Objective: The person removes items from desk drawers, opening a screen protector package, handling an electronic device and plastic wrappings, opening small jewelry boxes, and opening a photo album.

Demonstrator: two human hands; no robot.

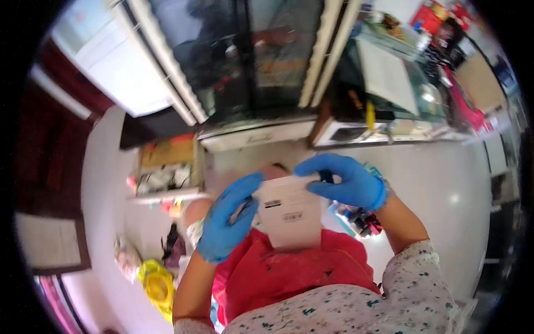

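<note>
Blue-gloved fingers (235, 192) framed the top of a white barcoded package (292, 222).
Head view: the left hand (222, 225) reached its fingertips to the package's upper left corner, thumb parted from the fingers; the right hand (353, 181) curved a partly open finger and thumb about the upper right corner. I could not tell how firmly either held it. The package sat between and below the fingertips, over red cloth (328, 267). Left of the left fingers stood a filled drawer (172, 197); beyond both hands rose a dark glass-fronted cabinet (222, 78).
</note>
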